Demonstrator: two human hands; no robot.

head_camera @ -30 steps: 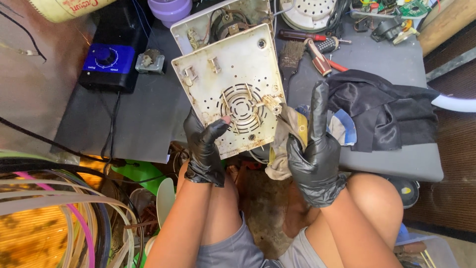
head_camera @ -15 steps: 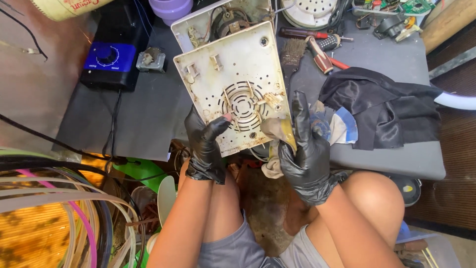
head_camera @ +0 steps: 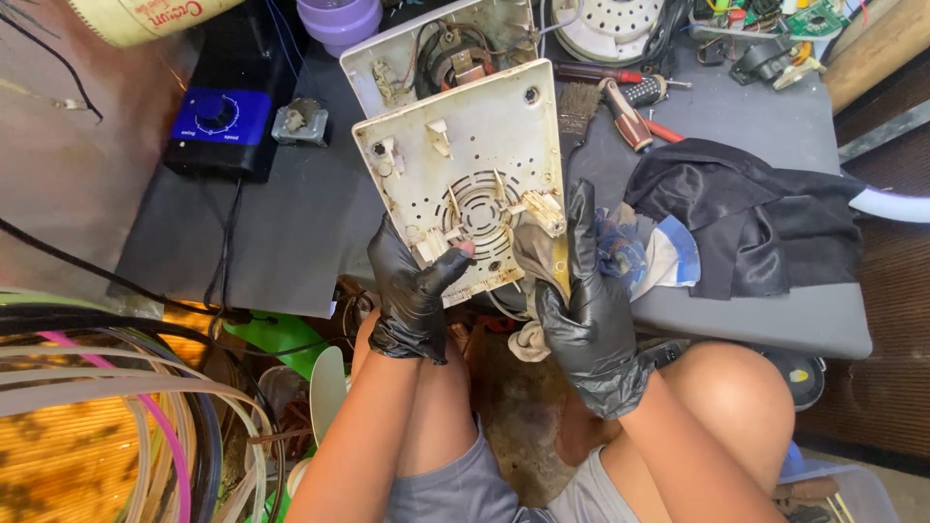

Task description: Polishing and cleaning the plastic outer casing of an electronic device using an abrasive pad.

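A dirty white plastic cover panel [head_camera: 475,165] with a round vent grille is tilted up over the front edge of the grey table [head_camera: 765,320]. My left hand [head_camera: 412,291], in a black glove, grips the panel's lower left edge, thumb on its inner face. My right hand [head_camera: 581,300], also gloved in black, presses a stained rag [head_camera: 538,257] against the panel's lower right edge, fingers pointing up. More of the rag hangs below that hand. Behind the panel lies the appliance's open base [head_camera: 436,48] with wiring and a motor showing.
A black and blue box with a dial [head_camera: 223,116] sits at the table's left. A black cloth [head_camera: 746,213], a blue and white cloth [head_camera: 668,257], a brush [head_camera: 578,107] and red-handled tools [head_camera: 630,111] lie to the right. Coiled cables [head_camera: 116,407] fill the floor at left.
My right hand has moved left with the rag, from beside the panel onto its lower right edge. The left hand keeps its grip on the panel.
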